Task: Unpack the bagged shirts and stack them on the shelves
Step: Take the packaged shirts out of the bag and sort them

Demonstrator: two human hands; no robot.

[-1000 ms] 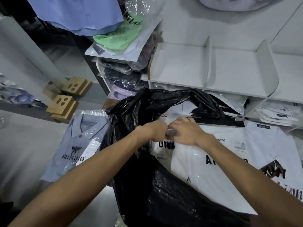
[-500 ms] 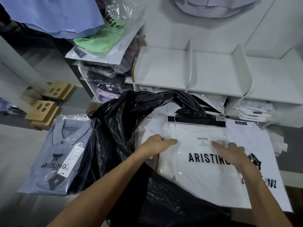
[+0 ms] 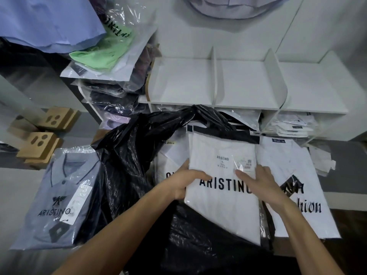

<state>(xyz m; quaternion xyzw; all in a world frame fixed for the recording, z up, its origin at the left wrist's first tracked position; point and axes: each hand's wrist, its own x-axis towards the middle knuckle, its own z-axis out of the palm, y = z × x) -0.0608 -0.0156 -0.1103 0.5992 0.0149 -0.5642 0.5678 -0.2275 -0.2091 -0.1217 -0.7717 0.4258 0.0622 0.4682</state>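
With the left hand (image 3: pixel 184 182) gripping the white shirt (image 3: pixel 220 197) above the black bag (image 3: pixel 127 165) and the right hand (image 3: pixel 258 183) flat on it, lifting level seems wise.

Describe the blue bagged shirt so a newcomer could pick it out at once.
Start at the big black plastic bag below the white shelves. Left of that bag, apart from both hands, lies the blue bagged shirt, flat in clear wrap. Unlike the white shirts right of the bag, it is pale blue with a dark-trimmed collar, a small winged logo over ARISTINO, and a white hang tag.
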